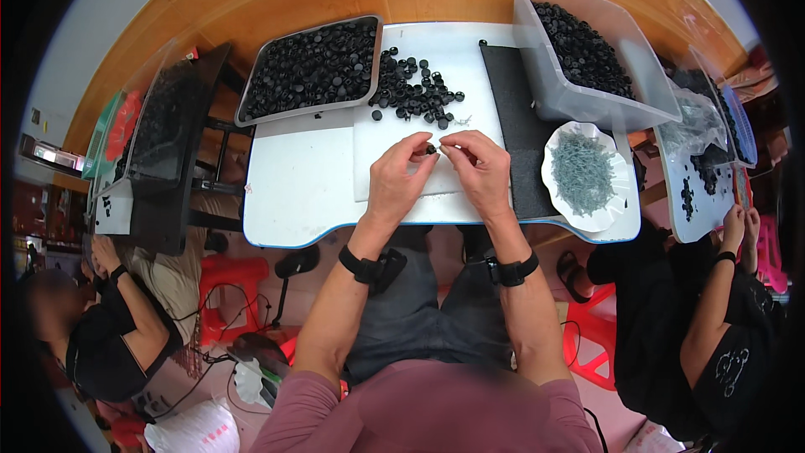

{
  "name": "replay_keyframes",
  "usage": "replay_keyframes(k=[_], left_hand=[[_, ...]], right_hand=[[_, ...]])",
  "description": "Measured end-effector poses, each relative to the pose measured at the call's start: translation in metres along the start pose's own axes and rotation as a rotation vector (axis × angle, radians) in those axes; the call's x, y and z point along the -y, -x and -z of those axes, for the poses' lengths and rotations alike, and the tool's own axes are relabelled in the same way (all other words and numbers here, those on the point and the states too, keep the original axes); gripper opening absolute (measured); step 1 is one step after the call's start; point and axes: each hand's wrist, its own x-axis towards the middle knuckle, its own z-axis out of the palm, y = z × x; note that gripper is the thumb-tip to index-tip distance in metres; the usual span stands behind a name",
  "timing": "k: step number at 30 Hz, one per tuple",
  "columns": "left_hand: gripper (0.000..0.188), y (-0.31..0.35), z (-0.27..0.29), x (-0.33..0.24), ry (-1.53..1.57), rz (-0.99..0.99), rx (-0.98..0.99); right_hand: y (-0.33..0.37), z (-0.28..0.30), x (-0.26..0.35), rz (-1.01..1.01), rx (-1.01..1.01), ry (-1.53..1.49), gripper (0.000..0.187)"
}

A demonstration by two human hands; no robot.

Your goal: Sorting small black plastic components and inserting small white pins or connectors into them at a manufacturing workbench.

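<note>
Over the white board (362,164) at the table's front, my left hand (396,178) pinches a small black cap (431,149) between thumb and forefinger. Close beside it, my right hand (481,169) has thumb and forefinger pressed together at the cap's side; whatever sits in that pinch is too small to make out. Just beyond my fingers lies a loose heap of black caps (415,96). A few thin pale pieces (461,121) rest at its near right edge.
A metal tray (379,54) full of caps stands at the back left, a clear plastic bin (570,105) of them at the back right. A white scalloped dish (618,211) of thin grey-green pieces sits on a dark mat (521,159). Other people work at tables on both sides.
</note>
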Motion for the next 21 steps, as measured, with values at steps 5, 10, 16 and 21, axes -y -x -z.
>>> replay_keyframes(k=[5,10,16,21], left_hand=[[0.039,0.0020,-0.0022,0.0003,-0.083,-0.106,-0.016],[0.038,0.0019,-0.0018,-0.0014,-0.106,-0.126,-0.021],[0.031,0.0033,-0.0011,-0.0025,-0.210,-0.208,-0.095],[0.030,0.0034,-0.0030,-0.0028,-0.269,-0.292,-0.110]], right_hand=[[0.0000,-0.0020,-0.0021,0.008,0.002,0.020,0.011],[0.0009,-0.0016,-0.0033,0.002,0.026,0.024,0.011],[0.0019,-0.0020,-0.0042,0.062,0.057,0.098,0.009],[0.0024,-0.0036,-0.0013,0.104,0.038,0.143,0.010]])
